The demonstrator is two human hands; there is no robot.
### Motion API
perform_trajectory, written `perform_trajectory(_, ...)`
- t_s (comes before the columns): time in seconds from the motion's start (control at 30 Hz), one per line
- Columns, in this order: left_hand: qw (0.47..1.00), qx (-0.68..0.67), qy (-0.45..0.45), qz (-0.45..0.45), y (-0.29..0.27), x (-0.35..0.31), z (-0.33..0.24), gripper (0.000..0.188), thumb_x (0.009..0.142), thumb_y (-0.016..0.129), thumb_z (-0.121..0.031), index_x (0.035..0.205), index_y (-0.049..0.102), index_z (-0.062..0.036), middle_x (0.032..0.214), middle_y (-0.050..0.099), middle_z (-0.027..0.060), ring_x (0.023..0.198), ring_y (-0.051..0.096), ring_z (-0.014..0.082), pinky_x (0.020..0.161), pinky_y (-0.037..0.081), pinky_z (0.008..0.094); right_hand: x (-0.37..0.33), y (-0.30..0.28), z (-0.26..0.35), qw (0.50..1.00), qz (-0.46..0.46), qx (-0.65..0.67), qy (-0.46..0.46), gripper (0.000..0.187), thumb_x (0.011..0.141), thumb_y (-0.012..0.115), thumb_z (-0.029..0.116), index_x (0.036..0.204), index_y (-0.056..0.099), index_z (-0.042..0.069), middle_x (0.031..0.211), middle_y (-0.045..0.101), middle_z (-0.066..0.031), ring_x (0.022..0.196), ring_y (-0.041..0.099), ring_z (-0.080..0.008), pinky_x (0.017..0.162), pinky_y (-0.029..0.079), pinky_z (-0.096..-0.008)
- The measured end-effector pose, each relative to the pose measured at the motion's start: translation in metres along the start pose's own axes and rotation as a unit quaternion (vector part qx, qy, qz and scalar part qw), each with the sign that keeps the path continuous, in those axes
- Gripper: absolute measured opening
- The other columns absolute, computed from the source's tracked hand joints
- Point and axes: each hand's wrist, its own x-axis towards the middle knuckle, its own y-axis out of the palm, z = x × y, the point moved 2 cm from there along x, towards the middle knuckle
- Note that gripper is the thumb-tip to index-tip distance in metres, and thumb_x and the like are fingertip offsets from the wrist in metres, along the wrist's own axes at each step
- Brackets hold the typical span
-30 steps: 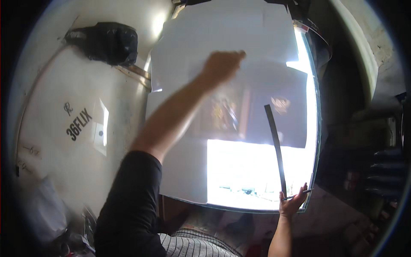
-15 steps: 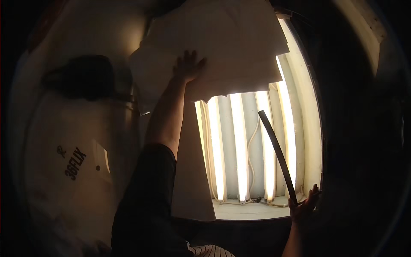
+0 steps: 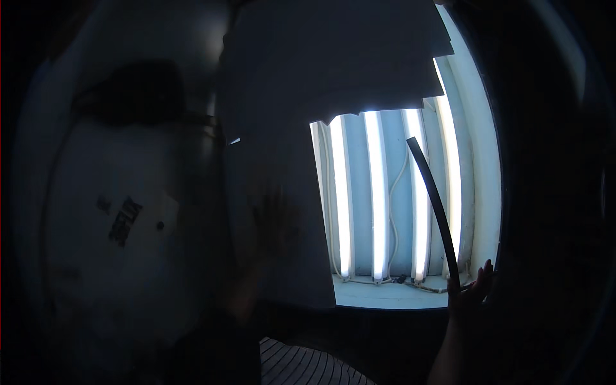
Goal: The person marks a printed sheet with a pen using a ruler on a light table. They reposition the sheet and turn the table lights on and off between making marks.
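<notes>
My left hand (image 3: 274, 215) lies with its fingers spread on a large sheet (image 3: 346, 58), which looks dark grey against the light. The hand is dim and hard to make out. This sheet, or layers of it, covers the far and left parts of a lit box (image 3: 385, 297) and has a notched edge. At the box's near right corner is my right hand (image 3: 471, 285), its fingers partly raised. A long, narrow dark strip (image 3: 436, 200) rises from between its thumb and palm and slants far and left across the lit area.
Several glowing tube lights (image 3: 376, 192) run lengthwise inside the box, with pale cables beside them. To the left stands a pale surface with dark lettering (image 3: 125, 221), and a dark bulky object (image 3: 141, 93) sits beyond it. Striped cloth (image 3: 308, 362) shows at the lower edge.
My left hand has come back toward me across the sheet. The right hand keeps its hold on the strip. The whole view has shifted and turned darker and bluer.
</notes>
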Motion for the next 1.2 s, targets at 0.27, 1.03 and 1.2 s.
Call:
perform_trajectory(0.27,0.969,-0.175,0.032,0.171,-0.046,-0.034,-0.175,0.078,0.088,0.07,-0.051,0.147,0.042,-0.0065,0.155,0.036,0.0224,0.147,0.029,0.0415,0.114,0.024,0.0666,-0.011,-0.001,-0.004,0.995,0.063,-0.01,0.076,0.089,0.09,0.06,0.068,0.155,0.026,0.016,0.161,0.031,-0.0193,0.149,0.029,-0.0399,0.118,0.027,-0.06)
perform_trajectory(1.03,0.84,-0.201,-0.48,0.152,-0.008,-0.03,0.008,0.098,0.076,0.077,-0.066,0.145,0.048,-0.0013,0.145,0.051,0.0189,0.135,0.049,0.0355,0.11,0.037,0.0547,-0.005,-0.003,-0.001,1.0,0.004,-0.022,0.017,0.08,0.085,0.073,0.055,0.14,0.041,0.006,0.155,0.041,-0.0222,0.143,0.039,-0.0421,0.116,0.03,-0.0569)
perform_trajectory(1.2,0.718,-0.405,-0.515,0.235,-0.006,-0.018,-0.002,0.095,0.078,0.081,-0.057,0.146,0.046,-0.0007,0.147,0.05,0.0191,0.136,0.049,0.0341,0.112,0.036,0.0552,0.001,-0.004,0.002,0.999,0.016,-0.044,0.004,0.078,0.085,0.073,0.053,0.138,0.04,0.007,0.156,0.04,-0.0224,0.143,0.039,-0.0423,0.118,0.029,-0.0571)
